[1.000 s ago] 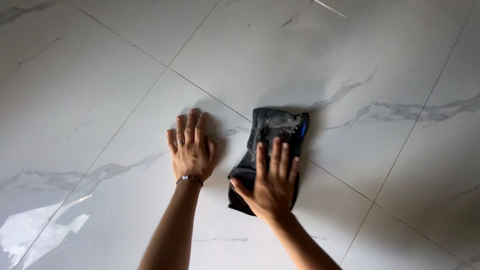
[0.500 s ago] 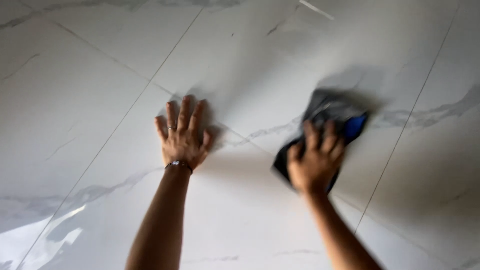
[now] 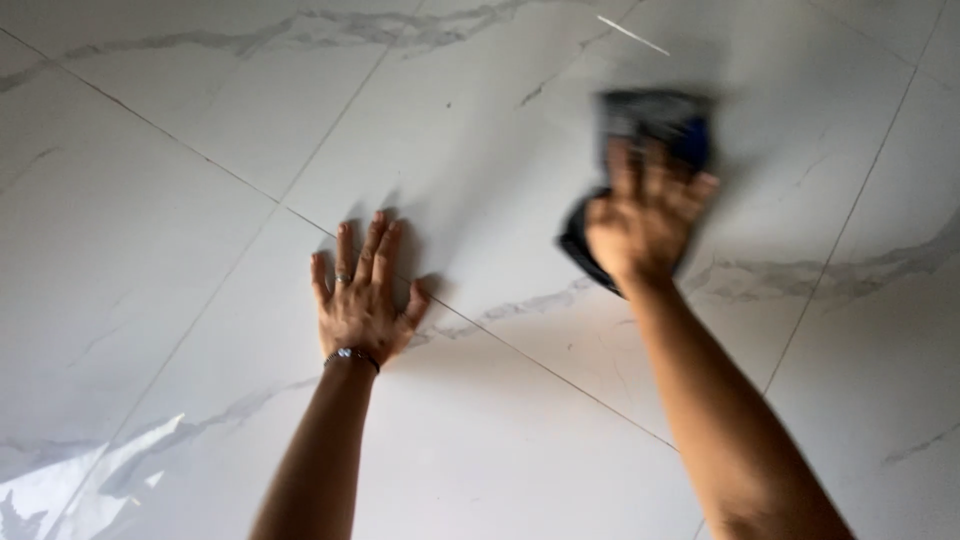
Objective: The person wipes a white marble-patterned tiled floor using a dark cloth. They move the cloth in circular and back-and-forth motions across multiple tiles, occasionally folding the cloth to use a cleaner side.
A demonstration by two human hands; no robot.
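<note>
My right hand (image 3: 648,215) presses flat on a dark grey cloth (image 3: 652,112) with a blue patch, far out on the white marble-look floor tiles (image 3: 180,180). Hand and cloth are motion-blurred. Most of the cloth lies under my palm and fingers; its far edge and near corner stick out. My left hand (image 3: 362,300) rests flat on the tile with fingers spread, holding nothing. It wears a ring and a bead bracelet at the wrist.
Thin grout lines (image 3: 540,355) cross the glossy tiles diagonally. A bright window reflection (image 3: 70,485) shines at the lower left. A thin pale streak (image 3: 633,34) lies on the tile beyond the cloth.
My right hand has pushed the cloth away from me and to the right across the tile. My left hand has stayed planted in the same spot on the floor.
</note>
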